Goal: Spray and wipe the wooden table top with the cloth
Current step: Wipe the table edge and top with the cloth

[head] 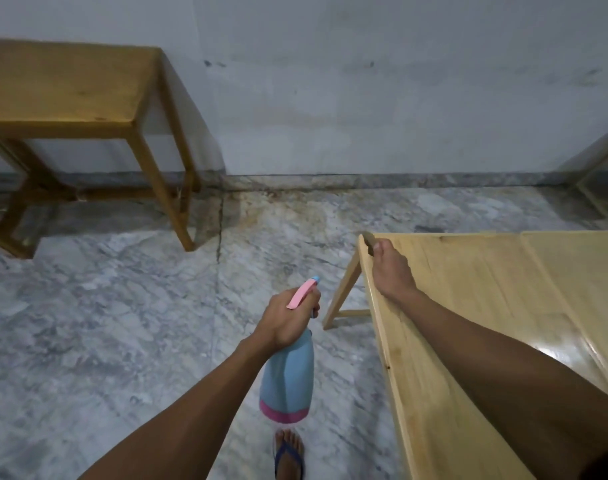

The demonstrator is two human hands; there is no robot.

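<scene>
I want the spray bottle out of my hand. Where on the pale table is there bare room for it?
The pale table is bare from the right hand at its far left corner across to the seam and beyond. Only that corner and the left edge under the forearm are taken. The left hand holds the spray bottle over the floor beside it.

A pale, scuffed wall (364, 81) met a grey-veined marble floor (105, 306) along a stone skirting (364, 180). A darker wooden side table (70, 91) stood against the wall at ten o'clock, while brownish staining (285, 209) marked the floor at twelve.
</scene>
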